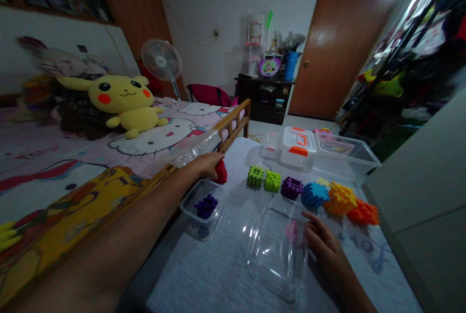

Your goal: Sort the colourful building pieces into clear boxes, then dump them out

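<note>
In the head view, grasping a red, toothed, cube-like block (pixel 221 172) with the left grip (pixel 210 164), just beyond a clear, rectangular plastic container (pixel 191 197); unable to tell whether lifted or touching the pale grey, cloth-covered surface (pixel 214 274). Inside that container, a dark purple, openwork toothed block (pixel 206 206). With the right grip (pixel 320 235), touching the right edge of a clear, rectangular plastic lid or tray (pixel 273 255) with bent fingers; unable to tell whether pinching or merely resting there.

Beyond it, in a slanting row from left to right: a green, windowed cube (pixel 255 176), a lime-green toothed block (pixel 272 181), a purple, hollow toothed cube (pixel 291 187), a blue toothed block (pixel 315 195), a yellow-orange toothed stack (pixel 340 198) and a red-orange toothed piece (pixel 364 212). Farther back, side by side, a clear plastic box with orange clasps (pixel 296 155) and a long, clear plastic bin (pixel 345 157).
</note>
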Demonstrator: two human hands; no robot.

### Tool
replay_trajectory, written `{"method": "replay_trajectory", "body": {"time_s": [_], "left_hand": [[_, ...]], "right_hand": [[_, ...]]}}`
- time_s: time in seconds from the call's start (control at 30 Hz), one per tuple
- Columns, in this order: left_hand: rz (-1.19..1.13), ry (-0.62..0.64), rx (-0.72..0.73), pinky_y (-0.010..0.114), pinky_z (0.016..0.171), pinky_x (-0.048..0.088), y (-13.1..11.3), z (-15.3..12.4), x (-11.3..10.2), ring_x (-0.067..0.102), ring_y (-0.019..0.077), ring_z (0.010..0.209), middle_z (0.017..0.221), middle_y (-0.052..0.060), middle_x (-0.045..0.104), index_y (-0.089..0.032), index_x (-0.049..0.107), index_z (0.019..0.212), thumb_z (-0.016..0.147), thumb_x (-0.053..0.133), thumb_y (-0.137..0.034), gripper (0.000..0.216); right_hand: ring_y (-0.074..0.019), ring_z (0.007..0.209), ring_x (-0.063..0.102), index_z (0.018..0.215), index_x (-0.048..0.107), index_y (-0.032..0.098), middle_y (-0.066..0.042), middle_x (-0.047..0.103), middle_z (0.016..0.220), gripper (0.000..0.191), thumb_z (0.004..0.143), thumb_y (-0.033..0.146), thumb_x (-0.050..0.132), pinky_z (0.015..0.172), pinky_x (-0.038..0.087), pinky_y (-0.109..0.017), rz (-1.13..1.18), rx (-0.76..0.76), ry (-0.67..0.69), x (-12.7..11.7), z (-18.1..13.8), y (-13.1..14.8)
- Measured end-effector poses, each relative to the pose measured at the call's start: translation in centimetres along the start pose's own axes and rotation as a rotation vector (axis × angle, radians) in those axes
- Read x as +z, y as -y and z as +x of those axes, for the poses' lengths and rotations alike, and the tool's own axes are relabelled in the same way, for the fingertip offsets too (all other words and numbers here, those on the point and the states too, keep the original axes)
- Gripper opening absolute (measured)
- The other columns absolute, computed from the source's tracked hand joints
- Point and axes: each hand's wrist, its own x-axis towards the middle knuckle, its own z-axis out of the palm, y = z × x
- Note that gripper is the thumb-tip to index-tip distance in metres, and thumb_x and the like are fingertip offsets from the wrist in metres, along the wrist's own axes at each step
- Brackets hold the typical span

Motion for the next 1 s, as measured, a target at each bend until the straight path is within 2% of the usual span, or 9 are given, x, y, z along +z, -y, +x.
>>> {"method": "replay_trajectory", "body": {"time_s": [0.2,0.43,0.7,0.87,1.0], "left_hand": [[0.070,0.035,0.019,0.027,0.074,0.047,0.5,0.5,0.7,0.064,0.0247,0.093,0.101,0.005,0.069,-0.020,0.059,0.105,0.054,0.074,-0.018,0.054],[0.096,0.011,0.061,0.026,0.076,0.046,0.7,0.8,0.9,0.063,0.0237,0.096,0.103,0.004,0.069,-0.019,0.061,0.100,0.055,0.070,-0.015,0.046],[0.078,-0.001,0.054,0.025,0.072,0.046,-0.1,0.1,-0.3,0.063,0.0221,0.091,0.099,0.003,0.068,-0.019,0.060,0.098,0.054,0.069,-0.013,0.045],[0.065,-0.027,0.092,0.027,0.076,0.046,-1.9,-1.0,-2.2,0.061,0.0217,0.093,0.102,0.006,0.066,-0.018,0.058,0.100,0.059,0.067,-0.015,0.042],[0.025,-0.048,0.249,0.029,0.082,0.045,-5.6,-2.9,-3.6,0.059,0.0220,0.098,0.107,0.006,0.063,-0.019,0.056,0.105,0.061,0.068,-0.015,0.046]], "right_hand": [[-0.0135,0.066,0.052,0.121,0.060,0.028,0.001,0.054,0.078,0.044,0.081,0.046,0.068,0.062,0.043,-0.026,-0.002,0.005,0.018,0.0,0.2,-0.2],[-0.0138,0.066,0.051,0.121,0.059,0.027,0.002,0.052,0.077,0.045,0.081,0.046,0.069,0.061,0.041,-0.027,0.024,0.009,0.011,0.2,-0.1,0.1],[-0.0140,0.064,0.051,0.119,0.061,0.026,0.001,0.053,0.076,0.046,0.079,0.047,0.071,0.060,0.042,-0.027,0.009,0.009,0.018,0.2,-0.1,0.3],[-0.0144,0.065,0.052,0.118,0.061,0.027,0.001,0.054,0.077,0.046,0.078,0.047,0.071,0.062,0.043,-0.027,0.020,0.007,0.010,0.3,-0.1,0.5],[-0.0138,0.065,0.052,0.119,0.060,0.026,0.001,0.053,0.077,0.046,0.079,0.047,0.070,0.061,0.042,-0.027,0.009,0.011,0.020,0.4,-0.2,0.5]]}}
